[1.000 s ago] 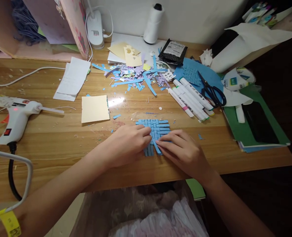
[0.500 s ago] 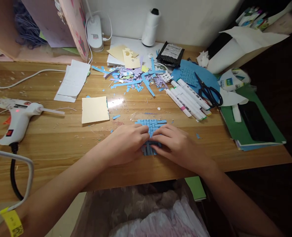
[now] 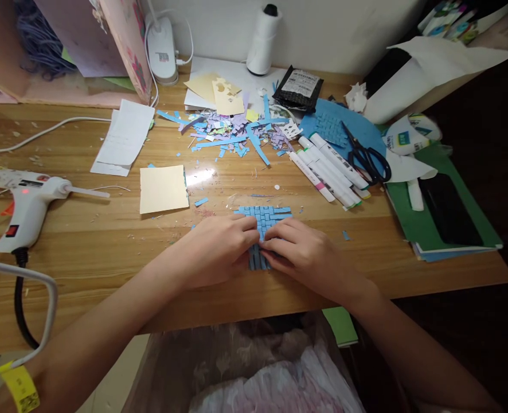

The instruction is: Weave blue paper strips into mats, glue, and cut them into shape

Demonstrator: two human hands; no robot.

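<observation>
A small mat of woven blue paper strips [image 3: 266,217] lies near the front edge of the wooden desk. On its left side, my left hand [image 3: 228,244] rests with curled fingers closed on the strips. From the right, my right hand [image 3: 299,244] has its fingers bent and pressed together at the middle of the weave. Both sets of fingertips nearly meet there and hide part of the mat. Loose strip ends stick out at its top and bottom.
To the left lie a cream paper square [image 3: 163,189] and a hot glue gun [image 3: 30,201]. Paper scraps [image 3: 232,129] are heaped behind. Markers [image 3: 329,172], black scissors [image 3: 368,158] and a dark phone [image 3: 450,209] on a green folder [image 3: 402,215] are to the right.
My right hand's fingers have drawn closer together at the weave's middle, and its thumb is now more tucked in. The left hand stays nearly in place. The view has shifted slightly.
</observation>
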